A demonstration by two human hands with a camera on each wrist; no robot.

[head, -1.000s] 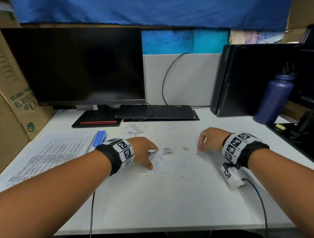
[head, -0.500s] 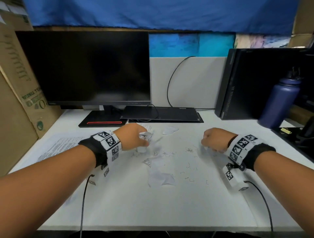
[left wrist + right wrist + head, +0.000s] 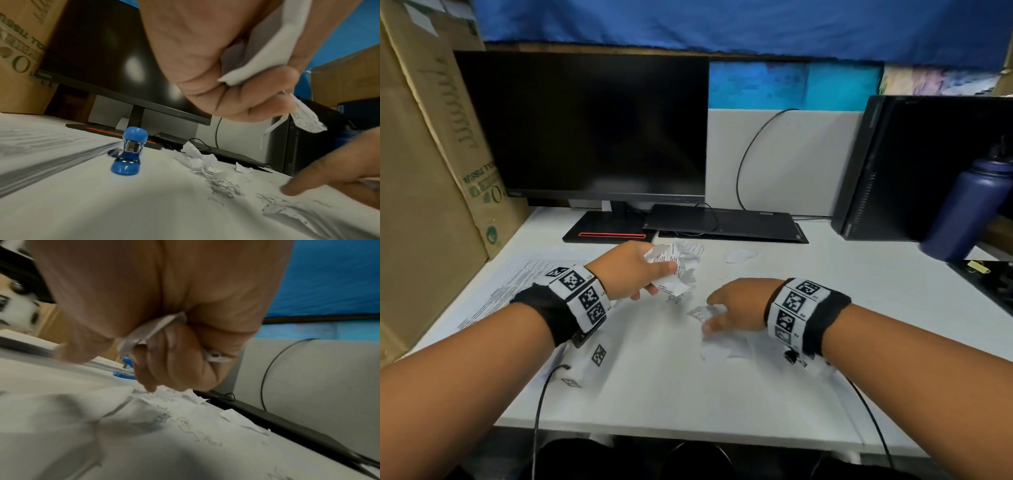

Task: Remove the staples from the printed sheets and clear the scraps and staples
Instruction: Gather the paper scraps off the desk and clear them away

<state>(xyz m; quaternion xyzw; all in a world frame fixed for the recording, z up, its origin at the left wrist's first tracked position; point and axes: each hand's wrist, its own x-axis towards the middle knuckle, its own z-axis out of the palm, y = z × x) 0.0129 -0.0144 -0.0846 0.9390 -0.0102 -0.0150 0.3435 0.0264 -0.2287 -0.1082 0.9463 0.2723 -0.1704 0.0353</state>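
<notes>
The left hand (image 3: 631, 270) clutches crumpled paper scraps (image 3: 671, 274) above the desk (image 3: 688, 394). The right hand (image 3: 736, 305), blurred, curls around smaller scraps (image 3: 148, 332). Loose staples (image 3: 224, 188) lie between them, barely legible; the printed sheets (image 3: 506, 294) sit left, partly hidden.

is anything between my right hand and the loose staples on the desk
Nothing visible blocks them. The right hand, already gripping a paper scrap, hovers just above the loose staples on the white desk, with only more torn scraps lying among them.
</notes>
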